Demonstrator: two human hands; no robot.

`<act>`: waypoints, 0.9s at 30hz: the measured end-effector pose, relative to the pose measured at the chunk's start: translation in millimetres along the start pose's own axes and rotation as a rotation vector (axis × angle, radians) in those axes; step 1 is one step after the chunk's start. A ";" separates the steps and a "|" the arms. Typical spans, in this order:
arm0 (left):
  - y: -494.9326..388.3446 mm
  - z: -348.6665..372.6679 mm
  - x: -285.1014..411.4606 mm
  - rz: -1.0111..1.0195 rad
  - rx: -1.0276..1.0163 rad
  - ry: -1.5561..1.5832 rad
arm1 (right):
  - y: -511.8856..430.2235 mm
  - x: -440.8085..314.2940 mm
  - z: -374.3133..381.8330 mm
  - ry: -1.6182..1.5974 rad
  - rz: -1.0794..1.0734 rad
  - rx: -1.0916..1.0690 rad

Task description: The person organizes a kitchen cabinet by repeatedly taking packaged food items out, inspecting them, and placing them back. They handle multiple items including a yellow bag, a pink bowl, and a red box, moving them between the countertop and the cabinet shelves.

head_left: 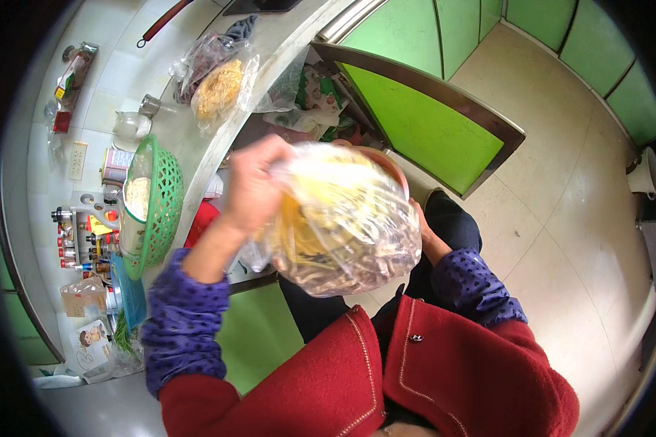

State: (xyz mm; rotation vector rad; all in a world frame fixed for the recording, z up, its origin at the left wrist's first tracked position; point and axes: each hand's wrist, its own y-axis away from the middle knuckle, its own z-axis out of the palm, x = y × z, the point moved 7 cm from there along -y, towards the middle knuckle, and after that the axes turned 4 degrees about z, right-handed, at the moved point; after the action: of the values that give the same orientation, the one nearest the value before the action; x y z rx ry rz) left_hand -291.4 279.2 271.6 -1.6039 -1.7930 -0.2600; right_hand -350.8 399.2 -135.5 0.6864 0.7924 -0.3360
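Note:
My left hand (257, 180) is closed on the gathered top of a clear plastic bag (355, 229), lifted in front of my body. Yellowish and brownish dried food shows through the bag, and its kind is unclear. Behind the bag, a reddish-brown round rim (385, 164) is partly visible. My right hand (423, 221) is at the right side of the bag and the rim, mostly hidden; which of them it grips cannot be told. Below and beyond the bag, an open cupboard holds crumpled plastic bags (311, 120).
A green cupboard door (426, 120) stands open to the right of the bag. On the counter at left are bagged yellow food (218, 90), a green plastic basket (156, 207), spice bottles (95, 246) and a blue board (128, 292). A white container (644, 173) is at far right.

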 end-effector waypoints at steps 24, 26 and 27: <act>76.8 86.2 -56.8 -0.122 -0.035 -0.575 | 25.5 -32.8 14.5 0.119 0.063 0.022; 79.7 120.2 -58.0 -0.043 -0.162 -0.584 | 26.2 -36.5 17.2 0.107 0.020 -0.021; 84.1 133.5 -66.6 -0.108 -0.243 -0.629 | 27.4 -37.1 19.5 0.063 0.025 -0.079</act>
State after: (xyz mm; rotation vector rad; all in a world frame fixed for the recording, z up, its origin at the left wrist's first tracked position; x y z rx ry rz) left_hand -263.2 321.5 108.1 -1.9015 -2.3998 -0.0143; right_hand -350.8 407.1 -86.1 0.6353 0.8518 -0.2599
